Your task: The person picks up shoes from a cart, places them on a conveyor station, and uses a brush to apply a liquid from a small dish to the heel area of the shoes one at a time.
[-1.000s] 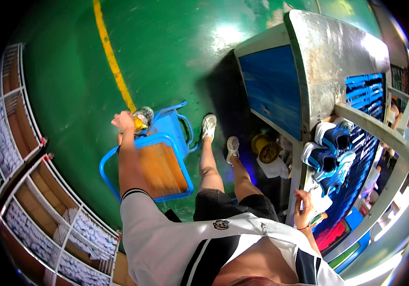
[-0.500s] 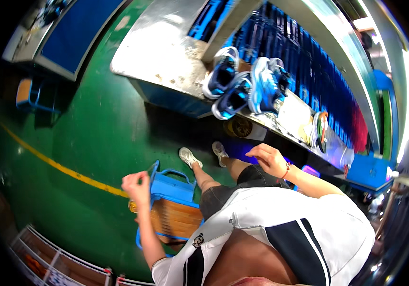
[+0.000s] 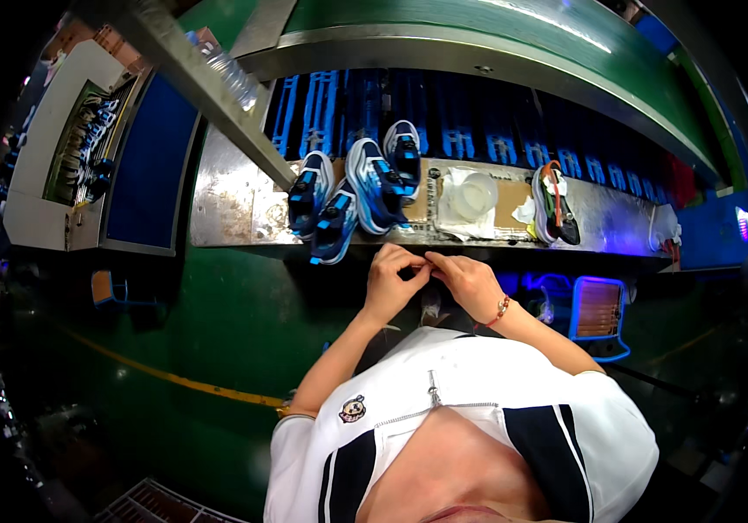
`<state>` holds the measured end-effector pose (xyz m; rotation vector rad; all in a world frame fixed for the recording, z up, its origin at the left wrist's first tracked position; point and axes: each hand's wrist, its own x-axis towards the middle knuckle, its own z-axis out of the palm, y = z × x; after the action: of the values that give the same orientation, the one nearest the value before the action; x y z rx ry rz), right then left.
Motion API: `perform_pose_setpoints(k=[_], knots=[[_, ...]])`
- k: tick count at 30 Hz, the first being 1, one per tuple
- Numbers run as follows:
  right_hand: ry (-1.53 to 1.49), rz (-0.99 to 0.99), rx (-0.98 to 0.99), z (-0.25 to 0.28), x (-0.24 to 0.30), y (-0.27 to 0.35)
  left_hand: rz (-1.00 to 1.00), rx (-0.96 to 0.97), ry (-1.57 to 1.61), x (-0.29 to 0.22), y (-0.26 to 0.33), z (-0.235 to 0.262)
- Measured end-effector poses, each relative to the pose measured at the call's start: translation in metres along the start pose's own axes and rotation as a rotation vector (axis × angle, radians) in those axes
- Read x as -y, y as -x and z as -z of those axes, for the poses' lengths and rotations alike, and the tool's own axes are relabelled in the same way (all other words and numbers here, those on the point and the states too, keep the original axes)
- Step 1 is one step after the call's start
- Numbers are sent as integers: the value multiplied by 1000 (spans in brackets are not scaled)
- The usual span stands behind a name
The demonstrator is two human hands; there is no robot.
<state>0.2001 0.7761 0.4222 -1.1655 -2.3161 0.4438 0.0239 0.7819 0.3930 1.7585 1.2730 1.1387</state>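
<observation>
Sneakers point(image 3: 375, 193) navy, blue, white; floor point(image 3: 226, 322) green; line point(image 3: 208, 388) yellow.

Blue-and-white shoes point(image 3: 374, 193) stand in the way ahead of the left hand point(image 3: 391, 281). Left of them, a slanting post point(image 3: 204, 100) crosses over the bench point(image 3: 230, 205). A narrow gap separates shoes and bowl point(image 3: 477, 196); wider room lies right of the orange-trimmed shoe point(image 3: 541, 211).

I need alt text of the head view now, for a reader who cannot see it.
A person's left hand and right hand are close together in front of a metal bench; whether they hold anything is unclear. The bench bears four blue sneakers, a translucent container and orange-edged footwear.
</observation>
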Motion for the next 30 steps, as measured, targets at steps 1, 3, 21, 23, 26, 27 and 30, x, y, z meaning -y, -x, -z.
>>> perform_pose_setpoints(k=[1,3,21,23,26,27,30], knots=[[-19,-23,-6,10,-7,3,-23,30,6,-4,-8,-8],[-61,-90,-27,20,-26,15,-55,142,40,-8,-20,-25],[-411,-531,-155,47,-88,57,988,108,-667,186,-179,13],[-443,-575,-165,42,-84,53,966,55,-663,185,-180,7],[-457,-601,-174,33,-80,45,957,64,-675,180,-184,3],[-463,-602,-177,30,-78,41,961,66,-677,183,-185,5],[-510,-639,-163,22,-73,29,918,10,-541,187,-183,7]])
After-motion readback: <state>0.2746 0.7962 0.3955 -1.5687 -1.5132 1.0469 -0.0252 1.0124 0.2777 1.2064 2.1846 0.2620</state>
